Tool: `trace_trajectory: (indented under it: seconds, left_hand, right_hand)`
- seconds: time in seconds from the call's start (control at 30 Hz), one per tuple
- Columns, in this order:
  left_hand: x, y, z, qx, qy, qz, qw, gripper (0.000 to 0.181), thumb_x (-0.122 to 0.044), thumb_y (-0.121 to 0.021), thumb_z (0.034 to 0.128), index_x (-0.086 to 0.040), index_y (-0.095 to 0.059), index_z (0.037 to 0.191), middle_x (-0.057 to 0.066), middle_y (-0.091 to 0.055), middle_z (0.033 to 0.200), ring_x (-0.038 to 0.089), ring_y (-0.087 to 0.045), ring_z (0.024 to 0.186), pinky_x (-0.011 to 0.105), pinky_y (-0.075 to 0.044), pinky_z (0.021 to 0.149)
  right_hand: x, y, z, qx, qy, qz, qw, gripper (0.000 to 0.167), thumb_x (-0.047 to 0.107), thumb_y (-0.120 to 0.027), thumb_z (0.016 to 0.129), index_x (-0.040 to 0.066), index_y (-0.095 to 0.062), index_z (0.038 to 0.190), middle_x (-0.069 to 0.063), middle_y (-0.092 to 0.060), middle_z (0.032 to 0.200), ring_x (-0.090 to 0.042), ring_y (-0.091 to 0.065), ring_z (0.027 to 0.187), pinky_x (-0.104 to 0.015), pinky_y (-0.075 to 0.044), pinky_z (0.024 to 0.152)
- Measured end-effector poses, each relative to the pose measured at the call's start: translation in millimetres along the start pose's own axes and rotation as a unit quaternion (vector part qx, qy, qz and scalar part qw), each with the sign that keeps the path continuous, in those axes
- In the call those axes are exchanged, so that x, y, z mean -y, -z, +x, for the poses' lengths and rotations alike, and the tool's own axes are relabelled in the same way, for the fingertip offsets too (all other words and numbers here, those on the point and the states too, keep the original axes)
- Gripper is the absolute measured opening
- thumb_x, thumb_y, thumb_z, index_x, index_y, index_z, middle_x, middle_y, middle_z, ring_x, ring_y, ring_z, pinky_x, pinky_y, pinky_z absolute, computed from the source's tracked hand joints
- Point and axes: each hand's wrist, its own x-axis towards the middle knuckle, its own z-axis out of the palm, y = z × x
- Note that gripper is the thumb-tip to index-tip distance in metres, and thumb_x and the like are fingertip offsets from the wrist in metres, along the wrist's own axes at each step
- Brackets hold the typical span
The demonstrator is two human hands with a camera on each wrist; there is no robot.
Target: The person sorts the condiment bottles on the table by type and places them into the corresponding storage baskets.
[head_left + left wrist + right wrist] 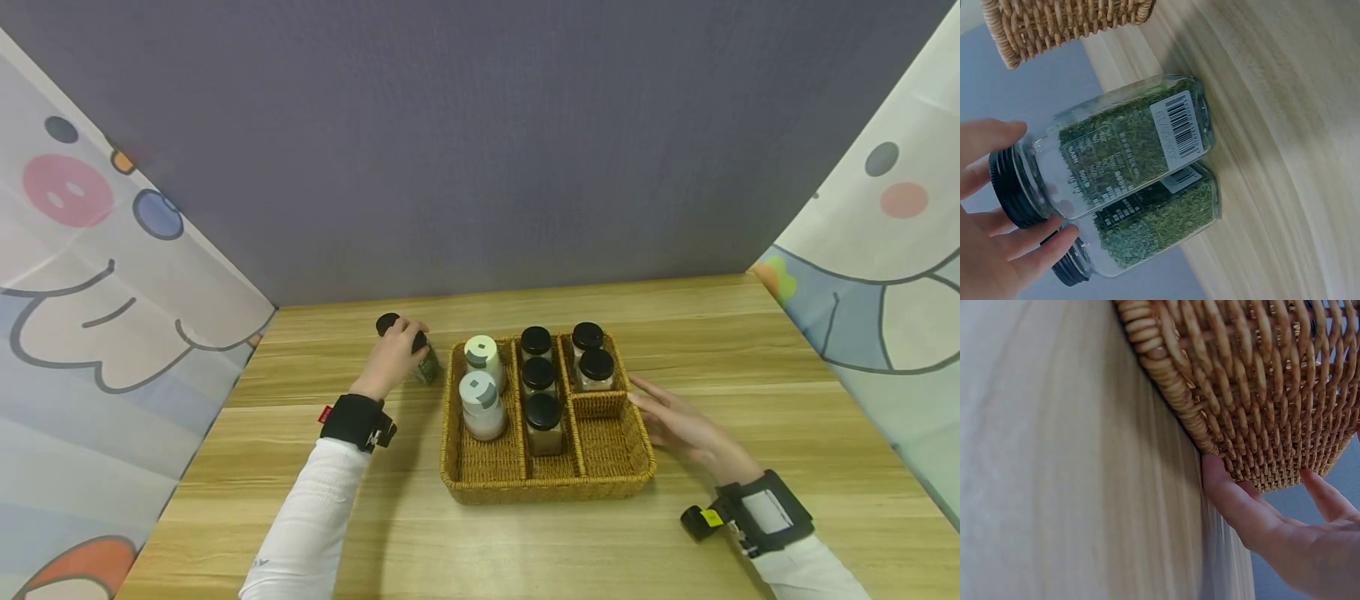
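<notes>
My left hand [390, 358] grips a glass jar of dried green herbs [1129, 144] by its black lid, fingers and thumb around the cap. A similar herb jar [1160, 225] stands close beside it, and the fingertips lie near its lid. Both jars are on the table, left of a woven basket [540, 493]. The right hand [690, 429] is at the basket's right wall, its extended fingers touching the wicker low down in the right wrist view.
Within the basket's left section are two white-lidded jars [483, 408]. Three black-lidded jars [545, 433] line the middle section, and two more jars [596, 371] occupy the back right section. A grey wall [487, 167] rises behind the wooden table [525, 550].
</notes>
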Motion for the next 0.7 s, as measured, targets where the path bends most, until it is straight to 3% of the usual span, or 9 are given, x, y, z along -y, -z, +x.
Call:
trace_trajectory:
  seconds: [0.4, 0.7]
  left_hand:
    - [1.0, -4.6, -0.6, -0.019, -0.03, 0.001, 0.9994, 0.029, -0.007, -0.059, 0.0846, -0.001, -0.054, 0.112, 0.024, -0.046, 0.104, 0.035, -0.049, 0.088, 0.04, -0.045, 0.066]
    - [-0.5, -1.0, -2.0, -0.02, -0.047, -0.003, 0.9987, 0.026, -0.006, -0.059, 0.0841, 0.001, -0.054, 0.109, 0.022, -0.047, 0.098, 0.034, -0.044, 0.087, 0.04, -0.04, 0.069]
  right_hand:
    - [1.3, -0.6, -0.4, -0.004, 0.001, -0.005, 1.0, 0.07, 0.033, -0.043, 0.093, 0.015, 0.003, 0.143, -0.029, -0.015, 0.139, -0.037, -0.032, 0.123, -0.051, -0.032, 0.097]
    - [-0.6, 0.0, 1.4, 0.0, 0.012, -0.02, 0.9997, 0.07, 0.033, -0.042, 0.093, 0.011, 0.004, 0.142, -0.029, -0.014, 0.139, -0.036, -0.031, 0.124, -0.05, -0.033, 0.096]
